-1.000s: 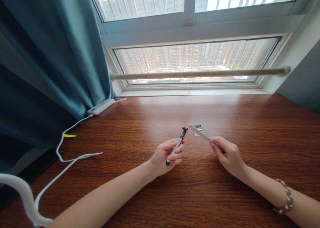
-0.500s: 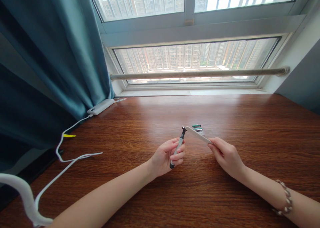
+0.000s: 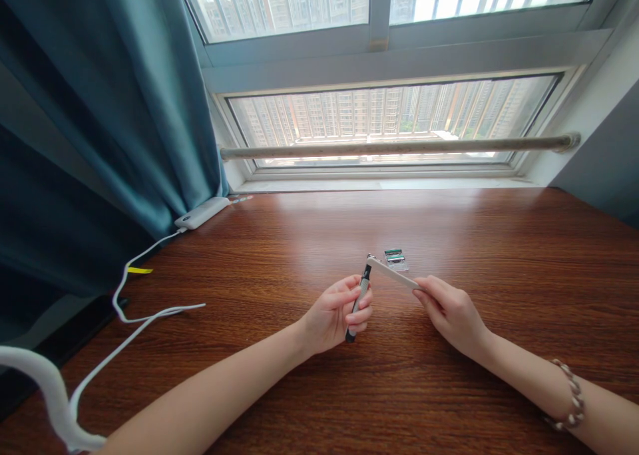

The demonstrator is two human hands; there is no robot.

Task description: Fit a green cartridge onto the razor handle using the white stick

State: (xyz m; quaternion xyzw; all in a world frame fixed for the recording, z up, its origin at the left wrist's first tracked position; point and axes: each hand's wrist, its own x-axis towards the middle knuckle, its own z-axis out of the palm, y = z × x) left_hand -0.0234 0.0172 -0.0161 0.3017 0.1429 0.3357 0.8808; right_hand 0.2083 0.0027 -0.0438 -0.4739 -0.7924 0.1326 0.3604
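In my left hand (image 3: 333,315) is a razor (image 3: 358,301) with a grey and black handle, held tilted with its head up. The fingers are wrapped round the handle. My right hand (image 3: 452,312) pinches one end of a pale, flat, narrow stick (image 3: 394,273) between thumb and fingers. The stick's far end overlaps the razor's head and seems to touch it, partly hiding it. Just behind the stick, a clear plastic case with green-and-black razor cartridges (image 3: 395,258) lies on the brown wooden table (image 3: 299,242).
A white power bank (image 3: 202,213) lies at the table's back left, with a white cable (image 3: 120,289) running from it. Close by are a yellow strip (image 3: 140,270) and a blue curtain (image 3: 164,109). A white curved tube (image 3: 47,388) rises at front left. A rail (image 3: 399,149) crosses the window behind.
The razor has turned slightly in my left hand and shifted a little right and down. The stick's far end has moved slightly left and down, now overlapping the razor's head.
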